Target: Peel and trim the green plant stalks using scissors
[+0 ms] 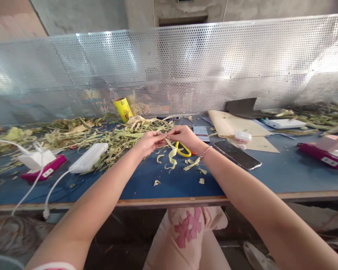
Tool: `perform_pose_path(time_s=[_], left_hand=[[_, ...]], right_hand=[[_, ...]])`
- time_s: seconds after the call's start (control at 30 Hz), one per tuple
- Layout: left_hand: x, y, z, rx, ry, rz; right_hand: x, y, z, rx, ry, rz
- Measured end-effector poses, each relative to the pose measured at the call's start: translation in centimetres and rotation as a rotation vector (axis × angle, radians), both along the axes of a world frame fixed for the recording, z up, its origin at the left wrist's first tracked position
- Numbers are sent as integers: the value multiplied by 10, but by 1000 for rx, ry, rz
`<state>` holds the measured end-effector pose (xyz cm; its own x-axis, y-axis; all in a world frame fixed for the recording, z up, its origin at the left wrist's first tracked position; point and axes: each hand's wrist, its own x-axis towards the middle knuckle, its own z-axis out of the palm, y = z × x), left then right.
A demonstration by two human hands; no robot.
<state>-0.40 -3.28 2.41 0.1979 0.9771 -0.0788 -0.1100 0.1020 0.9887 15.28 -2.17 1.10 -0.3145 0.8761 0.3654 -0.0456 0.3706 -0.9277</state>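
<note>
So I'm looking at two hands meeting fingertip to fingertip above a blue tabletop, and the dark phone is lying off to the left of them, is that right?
Not quite: the dark phone lies to the right of the left hand and right hand, as the head view shows. The rest stands.

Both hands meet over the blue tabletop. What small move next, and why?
I'd probably ease the right hand away from the left hand: the two meet at the top of a pale leaf strip, and loose leaf scraps lie on the blue tabletop, so a gentle pull might part another piece.
</note>
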Motion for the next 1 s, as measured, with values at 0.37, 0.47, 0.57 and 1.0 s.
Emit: perform_pose_path(time_s=[0.37,0.47,0.57,1.0], left_hand=[[1,-1,-2,90,115,15],[1,-1,-2,137,132,47],[3,-2,-1,185,168,75],[3,2,-5,93,153,117]], right_hand=[[6,2,-1,-259,51,136],[4,0,0,-271,75,146],[-1,0,-1,-244,32,83],[-2,1,-3,-89,-50,-22]])
